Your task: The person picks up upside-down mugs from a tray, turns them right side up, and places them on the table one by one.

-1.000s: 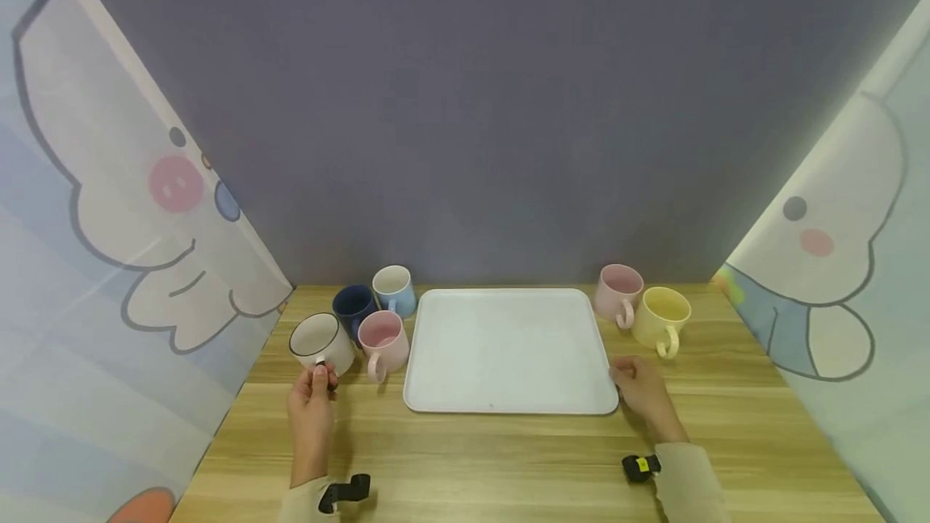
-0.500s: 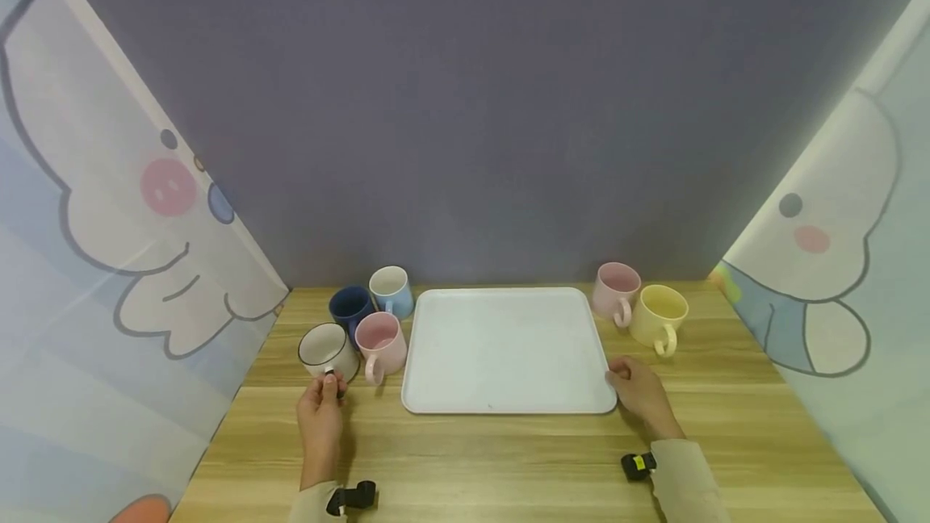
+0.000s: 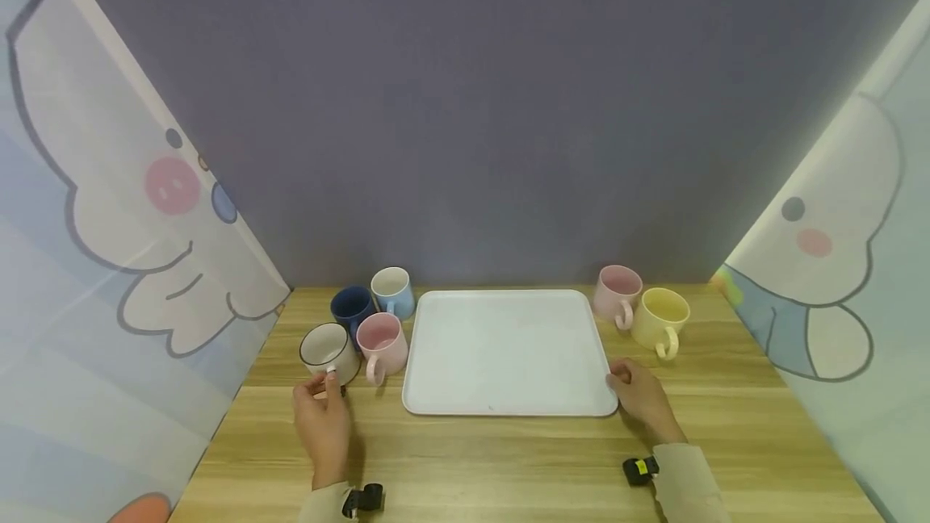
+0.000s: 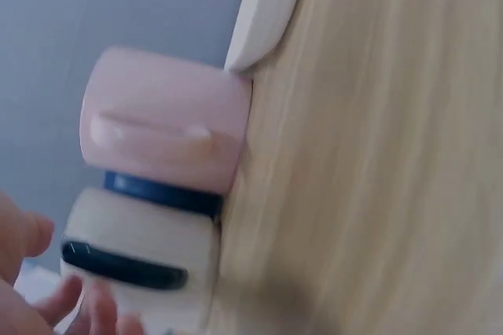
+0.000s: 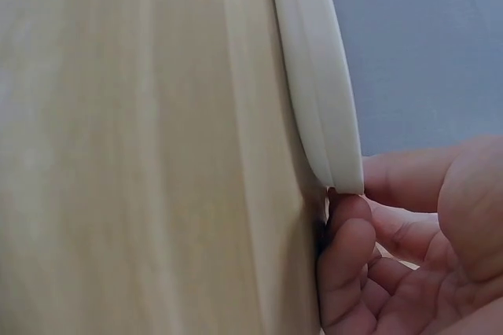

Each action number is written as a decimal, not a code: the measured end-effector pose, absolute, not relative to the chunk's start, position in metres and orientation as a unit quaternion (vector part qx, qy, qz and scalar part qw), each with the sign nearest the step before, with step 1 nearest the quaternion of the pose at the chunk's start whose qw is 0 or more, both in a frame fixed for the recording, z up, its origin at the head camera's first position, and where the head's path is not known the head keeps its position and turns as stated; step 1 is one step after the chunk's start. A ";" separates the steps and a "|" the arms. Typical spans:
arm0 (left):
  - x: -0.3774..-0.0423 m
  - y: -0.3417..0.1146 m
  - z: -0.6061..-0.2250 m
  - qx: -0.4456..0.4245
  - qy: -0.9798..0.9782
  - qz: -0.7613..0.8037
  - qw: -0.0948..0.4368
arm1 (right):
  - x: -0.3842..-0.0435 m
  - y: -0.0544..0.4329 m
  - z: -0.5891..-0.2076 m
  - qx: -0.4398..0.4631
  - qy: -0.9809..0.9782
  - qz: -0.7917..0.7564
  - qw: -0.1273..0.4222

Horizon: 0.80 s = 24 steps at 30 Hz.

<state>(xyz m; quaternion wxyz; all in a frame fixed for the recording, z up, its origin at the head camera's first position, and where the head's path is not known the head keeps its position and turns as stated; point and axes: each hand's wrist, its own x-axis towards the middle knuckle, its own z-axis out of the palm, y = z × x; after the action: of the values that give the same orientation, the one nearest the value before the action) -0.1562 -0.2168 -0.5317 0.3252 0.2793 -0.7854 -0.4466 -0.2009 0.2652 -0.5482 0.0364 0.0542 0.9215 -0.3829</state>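
A white mug (image 3: 330, 353) with a dark rim stands upright on the table at the left, beside a pink mug (image 3: 390, 348). Close to its black handle (image 4: 126, 266) is my left hand (image 3: 323, 426); in the left wrist view the thumb and fingers are spread apart around the handle without gripping it. A white rectangular tray (image 3: 508, 353) lies flat in the middle of the table. At its near right corner my right hand (image 3: 645, 400) pinches the tray's rim (image 5: 326, 91), thumb above and curled fingers beneath.
Behind the white and pink mugs stand a navy mug (image 3: 352, 303) and a light blue mug (image 3: 395, 301). Right of the tray are another pink mug (image 3: 613, 301) and a yellow mug (image 3: 651, 332). A grey panel (image 3: 465, 119) rises behind the wooden table (image 3: 508, 466).
The white mug has shifted right and slightly nearer, up to the left pink mug. My left hand has let go of its handle. The right hand stays on the tray.
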 end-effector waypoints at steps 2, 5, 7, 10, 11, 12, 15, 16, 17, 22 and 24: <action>-0.157 -0.206 -0.527 0.270 -0.780 -0.430 0.365 | -0.200 0.266 -0.549 0.052 0.922 -0.383 0.035; -0.162 -0.189 -0.519 0.203 -0.777 -0.416 0.427 | -0.198 0.268 -0.548 0.054 0.922 -0.382 0.037; -0.168 -0.176 -0.514 0.131 -0.778 -0.411 0.457 | -0.198 0.270 -0.547 0.057 0.922 -0.381 0.039; -0.178 -0.154 -0.509 0.036 -0.794 -0.391 0.465 | -0.198 0.271 -0.548 0.061 0.922 -0.380 0.039; -0.182 -0.147 -0.507 0.010 -0.802 -0.384 0.457 | -0.199 0.271 -0.548 0.062 0.921 -0.383 0.040; -0.186 -0.141 -0.506 -0.010 -0.813 -0.376 0.445 | -0.200 0.270 -0.548 0.063 0.920 -0.385 0.039; -0.197 -0.123 -0.503 -0.060 -0.843 -0.356 0.398 | -0.202 0.269 -0.550 0.065 0.917 -0.391 0.039; -0.200 -0.118 -0.502 -0.072 -0.853 -0.350 0.381 | -0.203 0.268 -0.550 0.064 0.917 -0.393 0.040; -0.204 -0.113 -0.501 -0.083 -0.862 -0.345 0.363 | -0.204 0.268 -0.550 0.063 0.916 -0.394 0.041; -0.226 -0.096 -0.502 -0.096 -0.908 -0.277 0.300 | -0.207 0.266 -0.549 0.046 0.920 -0.387 0.048; -0.236 -0.093 -0.502 -0.089 -0.928 -0.235 0.274 | -0.209 0.263 -0.546 0.035 0.932 -0.360 0.036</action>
<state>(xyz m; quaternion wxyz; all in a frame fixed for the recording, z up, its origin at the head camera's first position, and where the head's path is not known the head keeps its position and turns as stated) -0.2358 -0.0926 -0.5018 0.2738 -0.0891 -0.9283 -0.2354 -0.2090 0.2631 -0.5462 0.0360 0.0351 0.9317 -0.3597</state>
